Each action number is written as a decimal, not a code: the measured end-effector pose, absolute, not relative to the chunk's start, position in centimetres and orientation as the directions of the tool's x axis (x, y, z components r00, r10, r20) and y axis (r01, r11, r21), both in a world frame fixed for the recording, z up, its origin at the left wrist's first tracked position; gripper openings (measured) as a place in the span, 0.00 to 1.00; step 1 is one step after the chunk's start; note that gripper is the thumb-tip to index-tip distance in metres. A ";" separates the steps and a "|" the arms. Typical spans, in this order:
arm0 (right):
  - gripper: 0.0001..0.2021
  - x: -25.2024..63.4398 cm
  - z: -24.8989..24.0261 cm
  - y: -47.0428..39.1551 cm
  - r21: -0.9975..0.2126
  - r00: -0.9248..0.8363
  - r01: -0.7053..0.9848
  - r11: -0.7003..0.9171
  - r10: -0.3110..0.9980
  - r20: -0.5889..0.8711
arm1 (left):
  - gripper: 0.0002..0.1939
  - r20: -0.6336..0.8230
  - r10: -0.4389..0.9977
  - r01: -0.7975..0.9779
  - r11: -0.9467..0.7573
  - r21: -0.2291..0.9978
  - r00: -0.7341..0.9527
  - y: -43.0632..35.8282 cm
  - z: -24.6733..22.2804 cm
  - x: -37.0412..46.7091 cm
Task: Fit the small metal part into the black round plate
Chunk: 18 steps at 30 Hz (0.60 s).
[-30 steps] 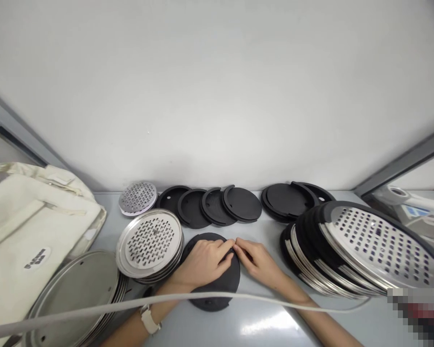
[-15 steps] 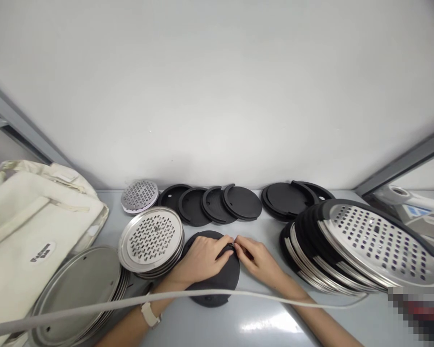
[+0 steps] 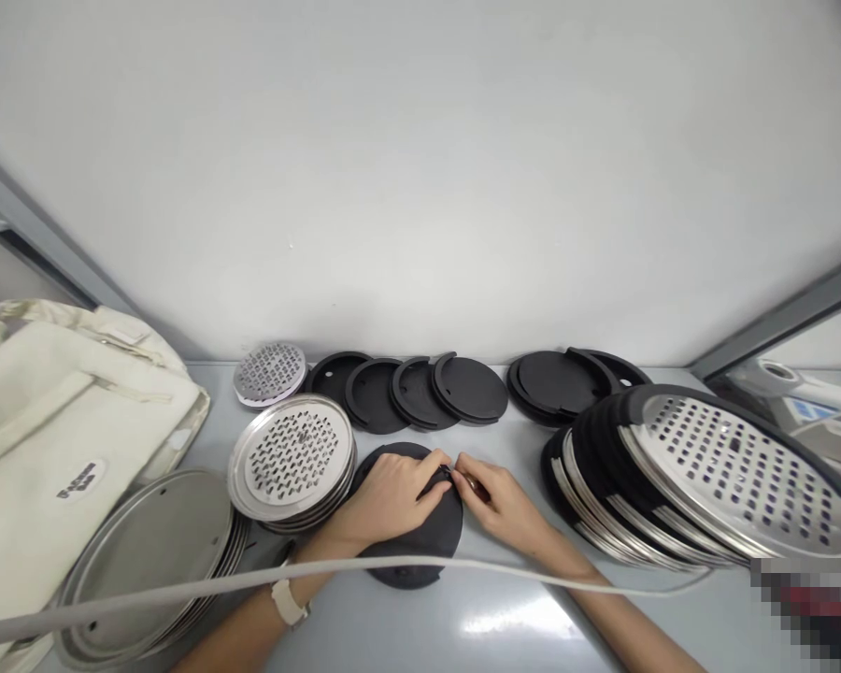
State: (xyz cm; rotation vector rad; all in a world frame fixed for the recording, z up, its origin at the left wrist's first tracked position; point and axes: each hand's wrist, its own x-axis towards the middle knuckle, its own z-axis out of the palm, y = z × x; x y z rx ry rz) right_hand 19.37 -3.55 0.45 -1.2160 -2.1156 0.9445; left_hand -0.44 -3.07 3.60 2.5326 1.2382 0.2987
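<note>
A black round disc lies flat on the grey table in front of me. My left hand rests over its upper part, thumb and index finger pinched on something small and dark near the disc's right edge. Close beside it, my right hand has its fingertips together at the same spot; what they hold is too small to make out. Left of the hands is a stack of round metal grater plates. A row of overlapping black discs lies behind.
Metal plates are stacked at the lower left beside a cream bag. A leaning stack of black-rimmed graters stands at the right. More black discs lie behind it. A white cable crosses in front.
The view has shifted slightly. Both hands remain at the same spot on the black disc, with the right fingers slightly changed in pose.
</note>
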 end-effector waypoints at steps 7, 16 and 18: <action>0.12 19.3 0.5 -3.7 -0.742 -0.479 0.541 0.397 0.870 0.116 | 0.13 0.040 0.811 0.756 -0.561 0.337 0.584 -3.3 3.7 -0.2; 0.10 19.1 0.3 -3.5 -0.733 -0.487 0.553 0.396 0.868 0.101 | 0.12 0.089 0.780 0.704 -0.602 0.377 0.620 -3.2 3.6 -0.1; 0.09 19.0 0.3 -3.6 -0.726 -0.480 0.565 0.392 0.872 0.097 | 0.12 0.093 0.779 0.697 -0.602 0.390 0.620 -3.2 3.6 -0.2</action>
